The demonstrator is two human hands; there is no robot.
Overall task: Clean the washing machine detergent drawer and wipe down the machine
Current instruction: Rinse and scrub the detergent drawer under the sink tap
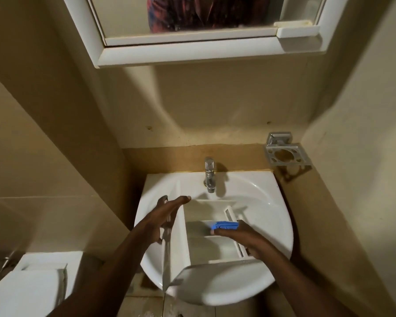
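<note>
Beige bathroom, white sink (272, 197); drawer (215, 248), blue insert (224, 224) above.

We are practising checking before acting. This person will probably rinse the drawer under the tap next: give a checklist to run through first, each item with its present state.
1. The detergent drawer is over the sink: ok.
2. The right hand holds the drawer's right side: ok.
3. The left hand is free to reach the tap: ok, its fingers are straight and hold nothing.
4. Water running: not ok, none shows at the tap.
5. The blue piece taken out: not ok, it sits in the drawer by the right thumb.
6. Residue inside the drawer: cannot tell.
</note>
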